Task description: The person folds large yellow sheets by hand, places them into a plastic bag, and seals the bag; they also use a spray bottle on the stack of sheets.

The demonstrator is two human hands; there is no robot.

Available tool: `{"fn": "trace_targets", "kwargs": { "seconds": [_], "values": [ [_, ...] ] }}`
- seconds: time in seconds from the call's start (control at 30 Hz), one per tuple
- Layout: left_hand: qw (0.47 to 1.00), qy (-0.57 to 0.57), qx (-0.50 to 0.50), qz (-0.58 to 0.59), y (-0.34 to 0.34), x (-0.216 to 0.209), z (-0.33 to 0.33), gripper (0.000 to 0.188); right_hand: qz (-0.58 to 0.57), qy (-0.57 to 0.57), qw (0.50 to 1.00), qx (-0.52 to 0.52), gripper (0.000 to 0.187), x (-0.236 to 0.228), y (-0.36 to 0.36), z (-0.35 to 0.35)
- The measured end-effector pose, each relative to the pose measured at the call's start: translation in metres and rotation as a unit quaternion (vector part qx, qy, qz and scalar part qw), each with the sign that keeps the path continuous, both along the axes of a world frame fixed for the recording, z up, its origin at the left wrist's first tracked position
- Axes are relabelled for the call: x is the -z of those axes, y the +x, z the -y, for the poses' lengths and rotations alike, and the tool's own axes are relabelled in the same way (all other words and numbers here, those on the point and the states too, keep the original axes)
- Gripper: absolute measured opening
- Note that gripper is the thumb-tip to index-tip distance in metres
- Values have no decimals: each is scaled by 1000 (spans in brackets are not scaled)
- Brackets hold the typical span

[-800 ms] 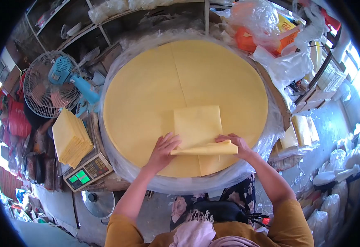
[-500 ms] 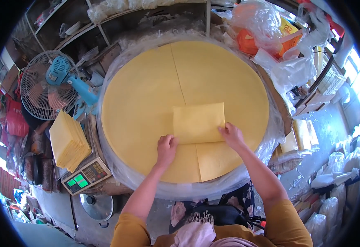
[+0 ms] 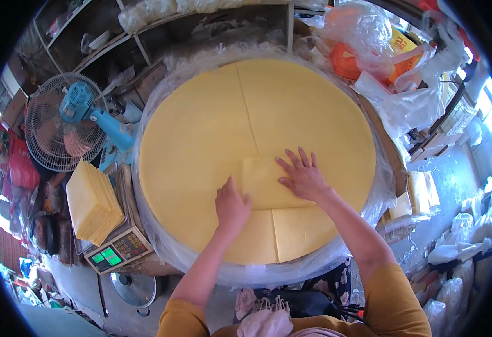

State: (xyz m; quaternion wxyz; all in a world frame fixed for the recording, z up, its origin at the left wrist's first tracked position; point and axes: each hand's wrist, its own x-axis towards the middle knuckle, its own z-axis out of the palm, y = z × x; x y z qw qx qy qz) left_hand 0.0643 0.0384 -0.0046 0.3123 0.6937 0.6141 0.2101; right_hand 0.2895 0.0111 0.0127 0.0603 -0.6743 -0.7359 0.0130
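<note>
A thin, smooth yellow sheet, folded into a rectangle (image 3: 260, 182), lies on a large round pile of yellow sheets (image 3: 192, 123). A straight seam runs down the round top, and a creased flap (image 3: 299, 224) shows in front of the folded part. My right hand (image 3: 305, 178) rests palm down on the folded sheet with its fingers spread. Just left of the fold is my left hand (image 3: 232, 203), index finger stretched away from me, thumb smeared by motion. It appears to hold nothing. How far the folded sheet reaches leftward is blurred.
Clear plastic film (image 3: 181, 255) skirts the round pile. At left, folded yellow sheets (image 3: 91, 199) stand stacked on a digital scale (image 3: 123, 250), with a blue fan (image 3: 80, 104) behind. Plastic bags (image 3: 358, 33) crowd the back right. A pot lid (image 3: 133, 289) lies low at left.
The folded piece has gone from raised and pinched at both sides to lying flatter. My right hand has let go and spread out on it; the left has let go of its edge.
</note>
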Motion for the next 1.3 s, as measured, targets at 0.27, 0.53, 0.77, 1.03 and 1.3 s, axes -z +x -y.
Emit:
{"fn": "trace_targets", "kwargs": {
  "seconds": [0.27,0.53,0.77,1.03,1.3],
  "values": [
    [944,185,182,-202,43,19,-23,66,1,-6,1000,-7,55,20,2,-12],
    [960,165,160,-158,33,19,-26,71,4,-49,999,-6,55,15,-14,-19],
    [918,167,-184,309,13,40,46,94,31,-52,992,114,56,7,-59,21],
    [820,0,-157,550,-70,37,97,76,-154,-44,987,-21,47,12,-89,60],
    [820,38,-39,570,-171,-55,94,78,-435,-97,895,24,57,-6,-110,59]
  ]
}}
